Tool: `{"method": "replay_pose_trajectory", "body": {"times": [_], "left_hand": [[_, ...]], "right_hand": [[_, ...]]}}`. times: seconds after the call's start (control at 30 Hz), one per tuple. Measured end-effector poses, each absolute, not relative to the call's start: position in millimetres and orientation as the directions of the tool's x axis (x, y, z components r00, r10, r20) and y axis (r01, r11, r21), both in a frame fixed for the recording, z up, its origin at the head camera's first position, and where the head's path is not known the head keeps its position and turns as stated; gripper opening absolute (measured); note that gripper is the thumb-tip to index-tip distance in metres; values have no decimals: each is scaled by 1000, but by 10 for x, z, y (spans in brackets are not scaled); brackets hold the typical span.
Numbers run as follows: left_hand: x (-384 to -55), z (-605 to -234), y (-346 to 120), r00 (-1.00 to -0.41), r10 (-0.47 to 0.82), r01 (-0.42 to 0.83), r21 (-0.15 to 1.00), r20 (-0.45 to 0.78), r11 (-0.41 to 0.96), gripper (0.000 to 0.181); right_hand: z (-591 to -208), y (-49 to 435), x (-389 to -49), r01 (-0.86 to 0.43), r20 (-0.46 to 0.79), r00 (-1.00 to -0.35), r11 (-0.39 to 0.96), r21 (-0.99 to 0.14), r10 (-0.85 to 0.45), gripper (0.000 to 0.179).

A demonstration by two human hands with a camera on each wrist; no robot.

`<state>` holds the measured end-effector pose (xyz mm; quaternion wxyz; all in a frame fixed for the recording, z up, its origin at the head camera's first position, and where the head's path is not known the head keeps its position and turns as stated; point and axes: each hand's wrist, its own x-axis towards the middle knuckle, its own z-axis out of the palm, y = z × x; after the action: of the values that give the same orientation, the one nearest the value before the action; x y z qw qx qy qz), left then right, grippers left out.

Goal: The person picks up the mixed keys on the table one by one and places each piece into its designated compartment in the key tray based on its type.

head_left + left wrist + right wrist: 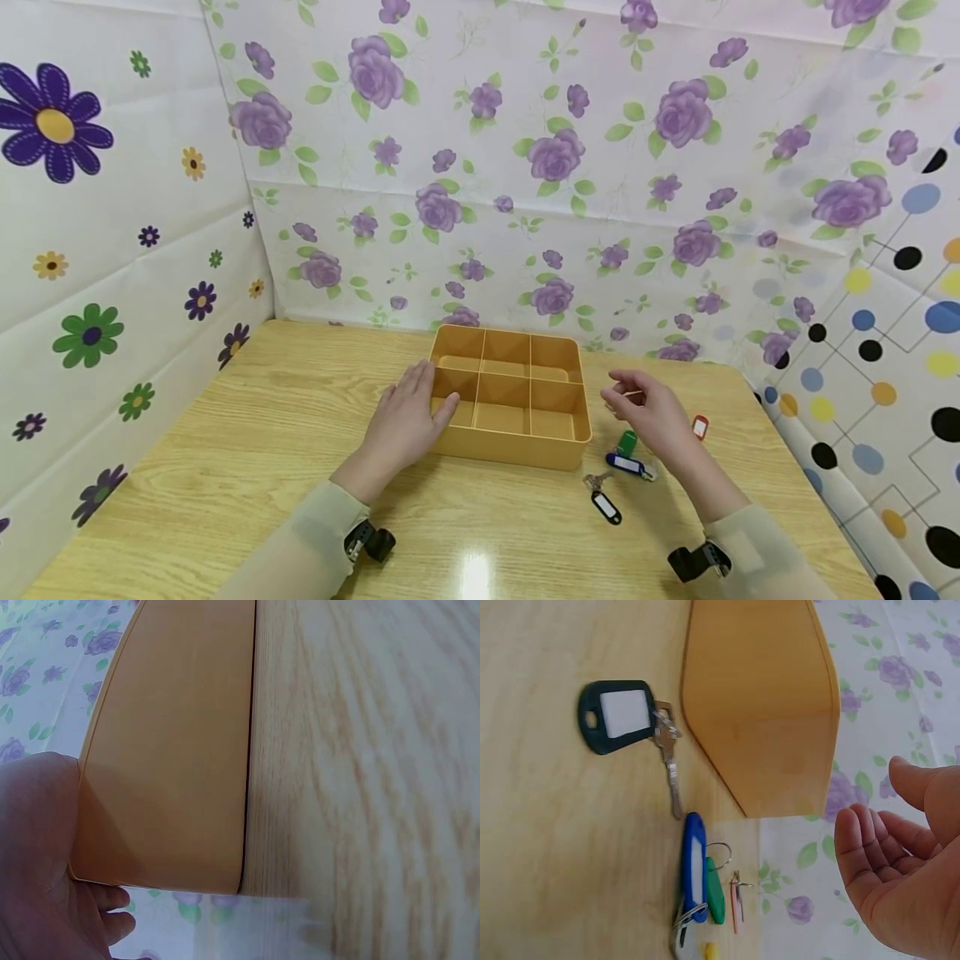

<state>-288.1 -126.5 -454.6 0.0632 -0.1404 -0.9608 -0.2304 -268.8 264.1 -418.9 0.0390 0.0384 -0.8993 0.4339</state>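
An orange-tan divided storage box [510, 450] stands on the table, its two rows of compartments bare inside. My left hand [405, 417] holds its left wall, with the thumb over the rim and the fingers along the outside; the left wrist view shows fingertips beyond the box's corner. Right of the box, my right hand [648, 412] hovers with loosely bent fingers and nothing in them. Below it lie a blue key tag [626, 463] and a green key tag [627, 443], close together. Nearer me is a black key tag [606, 507] with a key [672, 776].
A red key tag [700, 427] lies right of my right hand. In the right wrist view, a small yellow piece [710, 951] shows at the lower edge. Patterned cloths [480, 167] hang behind and beside the wooden table [247, 467].
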Motion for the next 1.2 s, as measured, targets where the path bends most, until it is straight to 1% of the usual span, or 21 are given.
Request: {"method": "replay_pose_trajectory", "body": {"times": [0.13, 0.4, 0.6, 0.83, 1.2], "left_hand": [[-2873, -4532, -1265, -951, 242, 303, 421, 194, 855, 85], [-2865, -4515, -1265, -953, 238, 298, 428, 190, 853, 86], [-2861, -4516, -1271, -952, 243, 300, 424, 185, 855, 88], [-2859, -4529, -1264, -952, 245, 301, 432, 182, 850, 89], [-2872, -4534, -1264, -952, 246, 302, 421, 183, 856, 87]], "right_hand": [[-4209, 2673, -2598, -98, 94, -995, 627, -773, -39, 59], [-4249, 2759, -2420, -113, 89, -994, 705, -701, -71, 54], [-4297, 2802, -2330, -113, 73, -994, 707, -698, -87, 53], [-4352, 2834, -2243, -123, 59, -992, 720, -683, -113, 56], [-4433, 2860, -2135, -126, 12, -986, 703, -700, -164, 58]]}}
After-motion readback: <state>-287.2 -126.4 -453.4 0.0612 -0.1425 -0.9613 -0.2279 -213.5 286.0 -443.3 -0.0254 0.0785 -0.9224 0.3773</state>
